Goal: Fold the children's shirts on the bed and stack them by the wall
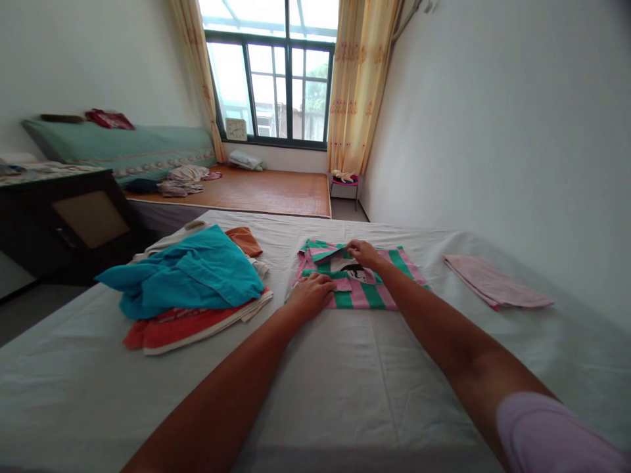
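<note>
A pink-and-green striped shirt (373, 295) with a dark-and-white printed picture lies partly folded on the white sheet. My left hand (311, 293) rests flat on its near left part, fingers stretched out over the cloth. Farther back, my right hand (362, 253) pinches a folded-over edge of the same shirt near the print. The right forearm hides part of the shirt's right side. Left of the shirt is a heap of clothes, with a bright blue garment (192, 276) on top and an orange-red one (187, 325) beneath. A folded pink cloth (493, 279) lies to the right.
The white sheet (315, 394) covers the surface before me. Beyond it stands a bed with a brown mat (266, 189), a few clothes (182, 184) on it. A dark cabinet (69, 223) is at left, a small stool (345, 180) by the curtain, and a white wall at right.
</note>
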The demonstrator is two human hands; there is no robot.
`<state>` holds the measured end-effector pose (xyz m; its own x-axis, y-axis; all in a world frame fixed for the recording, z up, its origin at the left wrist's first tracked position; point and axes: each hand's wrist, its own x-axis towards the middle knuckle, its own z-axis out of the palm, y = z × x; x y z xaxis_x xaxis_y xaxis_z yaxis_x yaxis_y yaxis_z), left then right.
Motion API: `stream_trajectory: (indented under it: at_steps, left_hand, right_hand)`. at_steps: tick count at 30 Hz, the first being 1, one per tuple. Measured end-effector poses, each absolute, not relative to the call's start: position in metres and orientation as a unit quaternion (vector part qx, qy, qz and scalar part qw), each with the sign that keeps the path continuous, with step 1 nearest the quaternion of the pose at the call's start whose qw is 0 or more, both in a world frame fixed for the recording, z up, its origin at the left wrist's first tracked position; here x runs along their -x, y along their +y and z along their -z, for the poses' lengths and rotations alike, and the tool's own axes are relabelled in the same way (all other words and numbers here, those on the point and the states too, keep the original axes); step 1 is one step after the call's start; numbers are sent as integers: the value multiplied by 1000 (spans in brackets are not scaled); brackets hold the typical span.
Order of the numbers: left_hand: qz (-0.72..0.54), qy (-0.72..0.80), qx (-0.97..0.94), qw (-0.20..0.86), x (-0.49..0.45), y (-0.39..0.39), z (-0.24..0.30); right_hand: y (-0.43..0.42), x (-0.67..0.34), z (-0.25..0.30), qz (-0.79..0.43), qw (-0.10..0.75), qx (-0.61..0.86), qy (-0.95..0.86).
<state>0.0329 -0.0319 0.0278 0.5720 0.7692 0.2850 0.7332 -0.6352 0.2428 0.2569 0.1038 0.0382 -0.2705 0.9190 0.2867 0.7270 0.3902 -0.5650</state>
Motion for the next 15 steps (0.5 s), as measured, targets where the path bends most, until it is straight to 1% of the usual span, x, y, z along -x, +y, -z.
stream_trajectory:
  at_steps: [3,6,7,9,12,13,15]
  left_hand:
    - [-237,444,-860,88,-31,-26,-25]
    - [-342,498,-776,180,-27,-16,-22]
    - [-378,510,-738,227,-27,-12,-22]
    - [-436,509,-653,354,-28,-8,-21]
    - [-473,459,-518,545,-37,-9,-23]
    - [-477,436,-486,588,-40,-12,-25]
    - [-482,392,-449,641,-45,-17,-29]
  right_hand:
    - [95,-254,-52,-201,360,510,-755]
    - [75,-249,-65,-251,419,480,-729]
    - [66,-248,-68,-267,434,474,-718]
    - [50,-244,-72,-315,459,464,-689]
    - [25,-237,-72,-400,481,435,-648]
    - [18,-234,-70,-424,484,422,-639]
    - [4,-228,-65,-456,477,399,-637]
